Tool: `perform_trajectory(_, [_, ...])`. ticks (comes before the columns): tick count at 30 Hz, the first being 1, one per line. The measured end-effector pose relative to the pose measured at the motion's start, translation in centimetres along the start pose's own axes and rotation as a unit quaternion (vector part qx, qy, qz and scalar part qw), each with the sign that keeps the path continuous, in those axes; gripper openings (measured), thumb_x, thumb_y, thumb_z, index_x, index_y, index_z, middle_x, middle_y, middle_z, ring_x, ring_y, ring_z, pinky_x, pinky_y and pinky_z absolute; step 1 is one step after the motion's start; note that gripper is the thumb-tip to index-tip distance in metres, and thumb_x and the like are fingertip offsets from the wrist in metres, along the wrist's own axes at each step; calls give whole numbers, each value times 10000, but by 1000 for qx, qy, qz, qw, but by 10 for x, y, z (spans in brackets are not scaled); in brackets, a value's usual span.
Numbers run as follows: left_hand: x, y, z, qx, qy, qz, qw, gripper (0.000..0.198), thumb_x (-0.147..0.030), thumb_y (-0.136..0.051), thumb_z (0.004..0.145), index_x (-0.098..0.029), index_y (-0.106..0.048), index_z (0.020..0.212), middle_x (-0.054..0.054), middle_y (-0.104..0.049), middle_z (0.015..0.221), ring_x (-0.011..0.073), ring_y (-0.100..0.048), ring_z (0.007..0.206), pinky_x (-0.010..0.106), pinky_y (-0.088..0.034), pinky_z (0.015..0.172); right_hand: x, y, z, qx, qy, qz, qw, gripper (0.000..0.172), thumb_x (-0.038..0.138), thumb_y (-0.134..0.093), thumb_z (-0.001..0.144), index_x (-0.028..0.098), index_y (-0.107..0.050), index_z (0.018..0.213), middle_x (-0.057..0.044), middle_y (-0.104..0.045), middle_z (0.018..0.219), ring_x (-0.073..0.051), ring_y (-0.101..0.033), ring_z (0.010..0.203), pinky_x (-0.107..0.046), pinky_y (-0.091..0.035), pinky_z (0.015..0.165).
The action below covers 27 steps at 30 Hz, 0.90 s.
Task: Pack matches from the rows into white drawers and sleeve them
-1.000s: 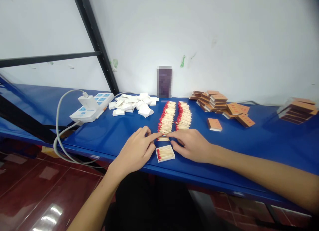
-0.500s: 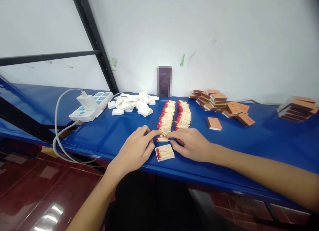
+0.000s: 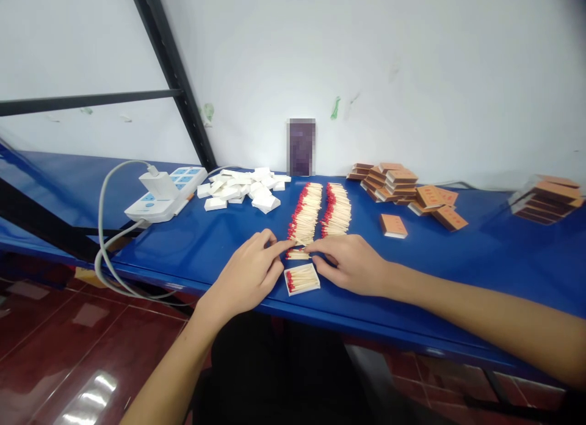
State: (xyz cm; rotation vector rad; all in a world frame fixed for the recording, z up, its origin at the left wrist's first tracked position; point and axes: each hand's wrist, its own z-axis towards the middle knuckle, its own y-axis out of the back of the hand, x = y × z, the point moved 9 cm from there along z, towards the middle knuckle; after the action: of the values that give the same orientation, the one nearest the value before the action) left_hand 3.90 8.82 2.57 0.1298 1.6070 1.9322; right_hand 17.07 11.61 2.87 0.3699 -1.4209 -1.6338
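Note:
Two rows of red-headed matches lie on the blue shelf, a left row [image 3: 306,214] and a right row [image 3: 336,211]. My left hand [image 3: 251,269] is at the near end of the left row, index fingertip at the red heads, thumb apart from it. Opposite, my right hand [image 3: 352,265] has its index fingertip at the plain ends, its thumb apart and lower. Between the fingertips a few matches lie crosswise over the row. Just below, a white matchbox tray [image 3: 287,281] filled with matches sits near the shelf's front edge. Neither hand encloses anything visible.
White empty-looking trays [image 3: 247,187] lie heaped at the back left, beside a power strip [image 3: 160,199] with a looping cable. Orange-brown matchboxes [image 3: 398,184] are piled at the back right, one single matchbox [image 3: 392,225] nearer, and another stack [image 3: 549,199] far right.
The whole view has shifted very slightly. Both hands keep their places at the left row, and the matches look nearly the same.

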Motion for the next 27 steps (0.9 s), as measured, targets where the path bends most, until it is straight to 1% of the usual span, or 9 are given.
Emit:
perform_trajectory(4, [-1, 1, -1, 2, -3, 0, 1000, 441, -172, -383, 1001, -251, -552, 1400, 60, -552, 1072, 227, -553, 969, 383, -480, 893, 0, 0, 0, 3, 0, 3, 1000, 279, 222, -502, 925, 192, -725, 1090, -29, -720, 797, -148, -615, 661, -249, -389, 647])
perform_trajectory(10, [-5, 1, -1, 17, -28, -3, 999, 464, -168, -398, 989, -304, -573, 1396, 46, -535, 1035, 216, -549, 938, 359, -482, 861, 2, 0, 2, 15, 5, 8, 1000, 268, 207, -495, 926, 207, -723, 1067, -21, -721, 803, -149, -625, 683, -242, -380, 640])
perform_trajectory(16, [-3, 0, 0, 12, -14, -7, 1000, 454, -165, -400, 984, -284, -601, 1373, 47, -531, 1022, 215, -556, 933, 353, -489, 853, 2, 0, 0, 8, 7, 0, 1000, 262, 216, -494, 932, 210, -728, 1050, -37, -752, 873, -169, -667, 754, -248, -397, 664])
perform_trajectory(21, [-1, 1, -1, 6, -3, -13, 1000, 411, -174, -402, 989, -236, -636, 1321, 58, -537, 1036, 222, -568, 956, 360, -493, 872, 1, -1, -1, 2, 6, -1, 1000, 257, 216, -499, 931, 209, -739, 1024, -27, -751, 817, -158, -656, 689, -244, -397, 643])
perform_trajectory(24, [-3, 2, -1, 2, -11, -11, 1000, 421, -179, -398, 994, -248, -610, 1351, 59, -546, 1043, 222, -566, 959, 363, -494, 880, 2, 0, -1, -4, 7, -2, 1000, 253, 215, -507, 925, 204, -746, 1005, -29, -753, 804, -157, -656, 682, -242, -397, 638])
perform_trajectory(27, [-5, 0, -1, 11, -26, 4, 1000, 437, -184, -400, 995, -269, -585, 1382, 59, -547, 1036, 225, -555, 952, 368, -490, 863, 2, 0, 0, -7, 9, -2, 1000, 253, 213, -505, 923, 203, -748, 994, -29, -752, 800, -156, -656, 679, -240, -398, 636])
